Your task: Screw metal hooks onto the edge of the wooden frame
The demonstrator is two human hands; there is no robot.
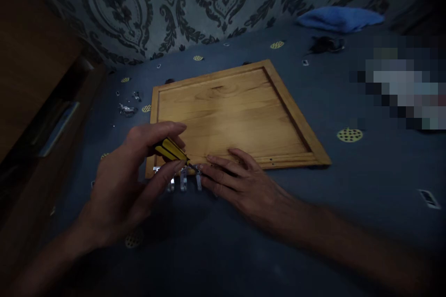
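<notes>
One wooden panel, framed along four sides, lies flat mid-scene on a blue patterned cover. Two bare hands at its near edge. Left hand: thumb and fingers pinch one yellow-and-black screwdriver, slanted, tip down to the right at the metal fittings. Three bright strips of these show past the near edge, left part; full count hidden by the left hand. Right hand: fingers loosely spread over the near edge, fingertips just beside the rightmost strip; cannot tell whether they grip it. Two small dark holes in the near rail, right of that hand. Two loose metal pieces on the cover, left of the panel. Far right: one blue cloth, one dark object nearer, too dim to identify.
</notes>
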